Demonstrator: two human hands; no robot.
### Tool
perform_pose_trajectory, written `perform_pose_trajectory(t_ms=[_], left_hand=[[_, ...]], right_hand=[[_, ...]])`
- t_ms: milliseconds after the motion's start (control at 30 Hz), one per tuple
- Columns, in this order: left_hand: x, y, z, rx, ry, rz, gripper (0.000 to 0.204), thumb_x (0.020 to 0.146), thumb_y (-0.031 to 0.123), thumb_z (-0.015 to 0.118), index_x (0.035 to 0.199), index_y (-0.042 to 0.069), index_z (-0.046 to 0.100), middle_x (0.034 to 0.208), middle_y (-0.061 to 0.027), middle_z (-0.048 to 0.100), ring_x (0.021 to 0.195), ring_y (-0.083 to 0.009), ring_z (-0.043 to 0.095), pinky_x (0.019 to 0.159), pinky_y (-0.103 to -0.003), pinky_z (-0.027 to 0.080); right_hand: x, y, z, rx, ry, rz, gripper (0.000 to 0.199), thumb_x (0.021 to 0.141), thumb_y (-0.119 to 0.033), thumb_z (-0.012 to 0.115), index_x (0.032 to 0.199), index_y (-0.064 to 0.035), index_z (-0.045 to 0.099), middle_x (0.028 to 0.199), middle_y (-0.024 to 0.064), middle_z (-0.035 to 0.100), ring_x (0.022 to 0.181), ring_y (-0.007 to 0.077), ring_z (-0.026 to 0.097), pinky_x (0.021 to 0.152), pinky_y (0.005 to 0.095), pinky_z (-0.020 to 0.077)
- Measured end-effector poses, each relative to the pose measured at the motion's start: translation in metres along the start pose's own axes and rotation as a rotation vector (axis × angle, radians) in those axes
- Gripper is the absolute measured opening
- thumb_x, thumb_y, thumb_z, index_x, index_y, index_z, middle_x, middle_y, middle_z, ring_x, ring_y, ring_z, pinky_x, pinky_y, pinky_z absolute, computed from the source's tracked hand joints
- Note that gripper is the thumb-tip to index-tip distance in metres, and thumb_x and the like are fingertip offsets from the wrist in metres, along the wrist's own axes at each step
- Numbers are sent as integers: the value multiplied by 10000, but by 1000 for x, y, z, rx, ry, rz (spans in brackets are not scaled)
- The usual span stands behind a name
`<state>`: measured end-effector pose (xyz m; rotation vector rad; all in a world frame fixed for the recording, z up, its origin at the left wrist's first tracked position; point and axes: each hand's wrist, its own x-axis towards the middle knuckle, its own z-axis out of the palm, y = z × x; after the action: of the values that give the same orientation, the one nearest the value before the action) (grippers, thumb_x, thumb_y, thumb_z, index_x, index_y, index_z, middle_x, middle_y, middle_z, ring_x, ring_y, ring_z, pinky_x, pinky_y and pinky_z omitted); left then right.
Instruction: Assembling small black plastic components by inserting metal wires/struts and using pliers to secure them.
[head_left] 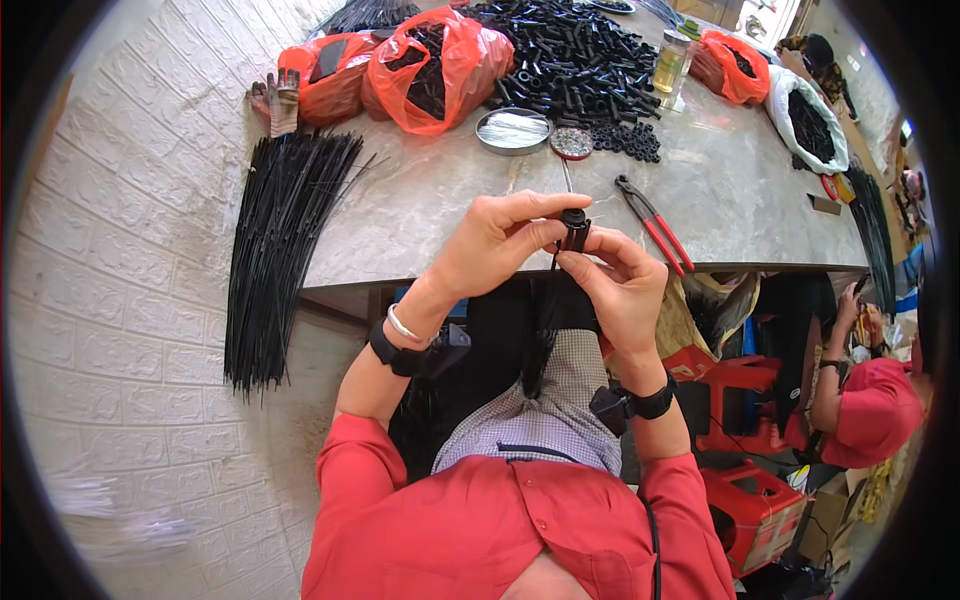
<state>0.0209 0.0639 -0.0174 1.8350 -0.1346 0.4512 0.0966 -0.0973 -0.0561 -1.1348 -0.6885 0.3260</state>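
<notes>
My left hand [492,240] and my right hand [628,282] meet at the near edge of the table. Between their fingertips is a short black cylindrical plastic piece [575,232], with a round, ringed top. The left index finger reaches over to its top, while the right thumb and fingers pinch its side. Behind the piece, a thin metal rod [567,176] shows against the tabletop; I cannot tell whether it touches the piece. Thin black strands [543,345] hang below my hands over my lap. To the right lie pincers [660,232] with red handles.
On the grey table [430,205] are a tin of white sticks [514,150], a dish of small bits [571,143], piled black tubes [575,60], red bags [435,85] and a jar [670,62]. Black strips [285,260] overhang the left edge. A co-worker [870,410] sits at right.
</notes>
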Motion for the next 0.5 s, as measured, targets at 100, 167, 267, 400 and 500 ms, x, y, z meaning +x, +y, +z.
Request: perform_pose_trajectory(t_ms=[100,167,267,400,500], left_hand=[[6,-5,-7,-167,-27,-71,284,846,-14,632,1125,27,672,913,-72,698,822,-95,640,728,-232,521],[9,-11,-13,-208,-44,-73,275,829,-14,656,1102,15,680,912,-71,699,823,-96,642,735,-230,526],[11,-15,-12,-273,-43,-86,272,799,-13,696,1071,-1,688,911,-73,699,823,-101,645,738,-229,534],[12,-10,-6,-264,0,-86,270,790,-14,703,1060,-8,691,907,-77,699,830,-104,647,739,-229,535],[9,-6,-4,-238,41,-111,277,772,-44,693,1048,-16,690,902,-74,696,811,-105,649,741,-239,534]], right_hand=[[4,-4,-2,-45,-77,26,226,798,45,700,1015,65,638,1059,98,636,946,143,631,770,238,554],[4,-6,-1,-74,-118,19,190,806,28,695,986,66,649,1080,95,619,920,123,619,755,231,550],[4,-7,2,-104,-111,15,165,815,13,690,970,58,655,1082,87,607,910,114,611,740,224,547],[3,-9,2,-163,-96,1,151,821,10,683,962,53,653,1065,76,605,911,106,605,722,223,549],[4,-10,3,-183,-85,2,149,820,4,688,955,54,650,1048,75,606,899,98,604,701,215,549]])
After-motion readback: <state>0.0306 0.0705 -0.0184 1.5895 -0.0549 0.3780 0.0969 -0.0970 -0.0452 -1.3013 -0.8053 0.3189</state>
